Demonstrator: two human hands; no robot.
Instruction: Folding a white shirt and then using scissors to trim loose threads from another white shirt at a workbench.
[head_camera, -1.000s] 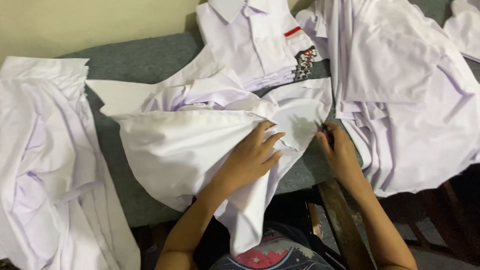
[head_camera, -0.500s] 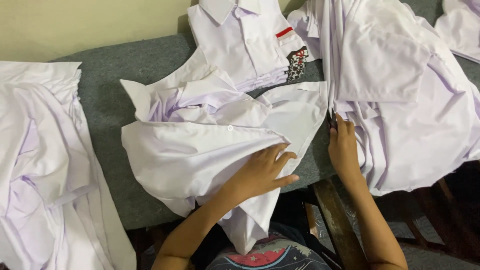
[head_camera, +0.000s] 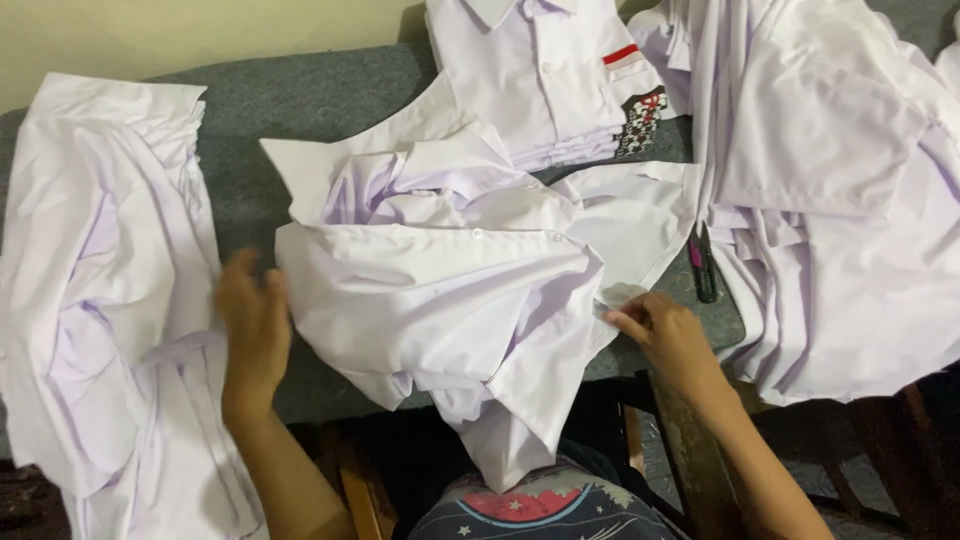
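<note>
A crumpled white shirt (head_camera: 450, 300) lies in the middle of the grey cloth-covered table (head_camera: 290, 100), its lower part hanging over the near edge. My left hand (head_camera: 252, 325) is blurred at the shirt's left edge, fingers apart, holding nothing that I can see. My right hand (head_camera: 665, 330) rests at the shirt's right edge with its fingers pinching the fabric. A dark pen with a pink part (head_camera: 700, 262) lies on the table just above my right hand.
A stack of folded white shirts (head_camera: 540, 80) with a red-and-white badge sits at the back. Loose white shirts lie spread at the left (head_camera: 100, 290) and heaped at the right (head_camera: 830, 200). Wooden frame parts (head_camera: 680, 440) show below the table edge.
My left hand has left the shirt's front and swung out to its left edge. My right hand dropped a little to the shirt's right edge. The pen has become visible.
</note>
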